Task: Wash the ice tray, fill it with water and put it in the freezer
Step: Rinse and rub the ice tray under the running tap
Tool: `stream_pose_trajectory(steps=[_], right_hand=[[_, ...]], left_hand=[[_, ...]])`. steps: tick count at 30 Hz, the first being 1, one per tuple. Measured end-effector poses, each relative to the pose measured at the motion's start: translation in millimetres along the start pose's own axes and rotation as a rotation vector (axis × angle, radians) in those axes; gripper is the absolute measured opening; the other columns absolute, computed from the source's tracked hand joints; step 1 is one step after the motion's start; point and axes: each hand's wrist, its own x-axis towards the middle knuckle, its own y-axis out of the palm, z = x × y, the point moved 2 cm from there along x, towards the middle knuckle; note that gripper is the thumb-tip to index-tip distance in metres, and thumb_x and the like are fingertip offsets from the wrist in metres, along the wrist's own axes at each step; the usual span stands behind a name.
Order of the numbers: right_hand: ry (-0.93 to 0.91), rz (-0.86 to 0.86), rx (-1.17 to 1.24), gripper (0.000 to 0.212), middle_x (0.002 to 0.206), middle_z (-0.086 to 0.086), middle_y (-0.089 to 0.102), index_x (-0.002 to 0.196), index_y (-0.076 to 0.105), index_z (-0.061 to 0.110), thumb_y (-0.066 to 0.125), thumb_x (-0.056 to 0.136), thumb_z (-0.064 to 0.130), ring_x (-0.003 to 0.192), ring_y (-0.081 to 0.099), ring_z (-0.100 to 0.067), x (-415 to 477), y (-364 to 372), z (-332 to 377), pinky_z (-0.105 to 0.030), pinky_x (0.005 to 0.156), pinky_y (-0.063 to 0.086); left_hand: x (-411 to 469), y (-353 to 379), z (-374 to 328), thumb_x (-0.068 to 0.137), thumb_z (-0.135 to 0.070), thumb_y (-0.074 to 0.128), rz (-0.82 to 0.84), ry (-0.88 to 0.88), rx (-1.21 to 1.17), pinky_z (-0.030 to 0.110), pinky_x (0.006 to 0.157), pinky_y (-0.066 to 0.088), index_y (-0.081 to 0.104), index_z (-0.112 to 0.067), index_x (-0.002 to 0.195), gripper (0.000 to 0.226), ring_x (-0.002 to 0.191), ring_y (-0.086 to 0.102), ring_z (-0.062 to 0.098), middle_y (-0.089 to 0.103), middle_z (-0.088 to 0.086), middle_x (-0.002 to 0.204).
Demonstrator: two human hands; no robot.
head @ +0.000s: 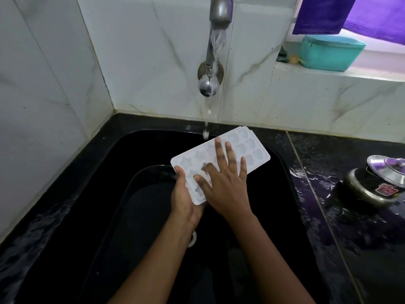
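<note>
A white ice tray (247, 145) with star and shell shaped moulds is held tilted over the black sink (135, 150). My left hand (184, 198) grips its near left corner from below, thumb on the rim. My right hand (225, 183) lies flat on top of the tray with fingers spread, touching the moulds. Water runs from the metal tap (220, 12) on the wall and falls at the tray's far edge.
A black wet counter (328, 194) surrounds the sink. A steel pot with a lid (381, 183) sits on the counter at the right. A teal container (331, 52) stands on the window ledge, with purple cloth (372, 14) hanging above. Marble walls close in behind and to the left.
</note>
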Motion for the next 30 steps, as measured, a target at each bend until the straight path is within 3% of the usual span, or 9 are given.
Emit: stream_pose_trajectory(steps=[3, 7, 11, 14, 17, 21, 26, 30], right_hand=[[0.0, 0.155, 0.116, 0.063, 0.154, 0.013, -0.016, 0.115, 0.059, 0.033, 0.013, 0.084, 0.064, 0.138, -0.027, -0.007, 6.1, -3.1, -8.4, -0.048, 0.113, -0.009], [0.034, 0.053, 0.07, 0.056, 0.159, 0.004, -0.002, 0.104, 0.061, 0.027, 0.018, 0.088, 0.058, 0.144, -0.014, -0.013, 4.1, -5.6, -6.8, -0.05, 0.113, -0.003], [-0.072, 0.188, 0.128, 0.065, 0.153, 0.014, -0.021, 0.124, 0.054, 0.03, 0.016, 0.084, 0.063, 0.138, -0.029, -0.007, 4.2, 0.3, -4.8, -0.053, 0.115, -0.002], [0.017, 0.078, 0.339, 0.057, 0.154, 0.017, -0.003, 0.1, 0.068, 0.028, 0.025, 0.082, 0.06, 0.142, -0.014, -0.007, 12.5, -15.7, -19.0, -0.046, 0.112, 0.006], [0.032, -0.009, 0.309, 0.041, 0.155, 0.013, 0.009, 0.089, 0.07, 0.032, 0.035, 0.077, 0.049, 0.145, -0.004, -0.012, 12.5, -23.2, -28.6, -0.048, 0.111, 0.01], [0.035, 0.131, 0.26, 0.046, 0.156, 0.012, 0.009, 0.083, 0.072, 0.029, 0.032, 0.076, 0.05, 0.145, -0.006, -0.01, 11.6, -23.1, -26.4, -0.044, 0.115, 0.003], [-0.059, 0.241, 0.101, 0.045, 0.156, 0.011, -0.013, 0.104, 0.067, 0.03, 0.03, 0.082, 0.044, 0.135, -0.026, -0.002, 5.5, -18.2, -8.2, -0.045, 0.114, -0.007], [-0.079, 0.287, 0.079, 0.033, 0.157, 0.009, -0.014, 0.117, 0.062, 0.036, 0.042, 0.09, 0.041, 0.134, -0.029, -0.005, 6.9, -16.4, -10.8, -0.045, 0.113, -0.008]], left_hand=[[2.6, -2.7, -2.8, 0.098, -0.059, 0.026, -0.007, 0.046, -0.001, 0.043, 0.093, 0.052, 0.058, -0.012, 0.13, 0.064, 0.109, 0.067, 0.027, 0.068, 0.012, 0.122], [0.8, 1.8, 2.0, 0.098, -0.06, 0.026, 0.015, 0.002, 0.023, 0.042, 0.088, 0.054, 0.06, -0.011, 0.125, 0.066, 0.102, 0.07, 0.026, 0.071, 0.012, 0.117], [4.9, -3.9, -5.3, 0.096, -0.062, 0.028, -0.016, 0.061, -0.016, 0.045, 0.097, 0.05, 0.054, -0.012, 0.135, 0.069, 0.117, 0.063, 0.031, 0.065, 0.013, 0.128], [7.1, -5.7, -8.4, 0.096, -0.062, 0.028, -0.039, 0.092, -0.031, 0.049, 0.097, 0.049, 0.057, -0.013, 0.131, 0.067, 0.116, 0.062, 0.033, 0.067, 0.014, 0.125], [3.7, -3.5, -7.5, 0.096, -0.062, 0.03, -0.054, 0.075, -0.013, 0.05, 0.097, 0.05, 0.059, -0.014, 0.127, 0.064, 0.111, 0.066, 0.033, 0.069, 0.013, 0.12], [3.4, -2.5, -7.6, 0.096, -0.061, 0.031, -0.061, 0.082, -0.034, 0.05, 0.097, 0.05, 0.059, -0.013, 0.127, 0.064, 0.111, 0.066, 0.033, 0.069, 0.013, 0.121], [5.4, -4.4, -6.8, 0.096, -0.064, 0.028, -0.053, 0.077, -0.05, 0.046, 0.091, 0.052, 0.059, -0.013, 0.126, 0.067, 0.11, 0.066, 0.031, 0.069, 0.013, 0.121], [6.6, -6.6, -12.6, 0.096, -0.063, 0.028, -0.069, 0.116, -0.061, 0.048, 0.092, 0.052, 0.057, -0.014, 0.13, 0.067, 0.11, 0.067, 0.03, 0.069, 0.011, 0.122]])
